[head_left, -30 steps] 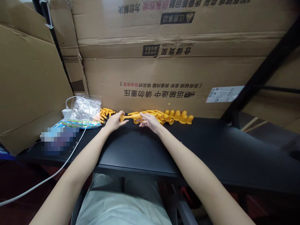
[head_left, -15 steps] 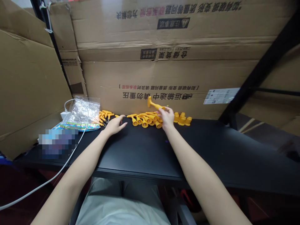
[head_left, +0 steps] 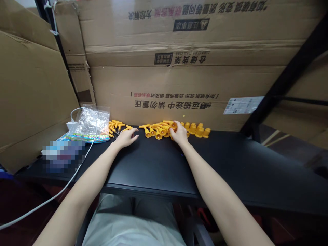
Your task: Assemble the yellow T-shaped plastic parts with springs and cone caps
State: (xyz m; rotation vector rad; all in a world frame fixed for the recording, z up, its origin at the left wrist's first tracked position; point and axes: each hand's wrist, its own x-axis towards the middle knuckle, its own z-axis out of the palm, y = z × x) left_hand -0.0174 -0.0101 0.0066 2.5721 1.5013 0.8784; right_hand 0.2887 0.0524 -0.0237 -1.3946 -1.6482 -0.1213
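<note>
I noted the right hand [head_left: 179, 135] curled over the yellow pieces [head_left: 160, 130] heaped against the cardboard [head_left: 169, 85], grip hidden, left hand [head_left: 126, 137] loosely open alongside; single out one before lifting.

Yellow plastic pegs [head_left: 156, 131] heaped flat, T-shaped and flared, just left of right hand [head_left: 179, 134], touching its fingertips; yellow caps [head_left: 198, 130] upright just right.

Orange-yellow plastic pieces [head_left: 157, 130], black table [head_left: 159, 164], brown cardboard [head_left: 179, 78], white cable [head_left: 77, 171]
</note>
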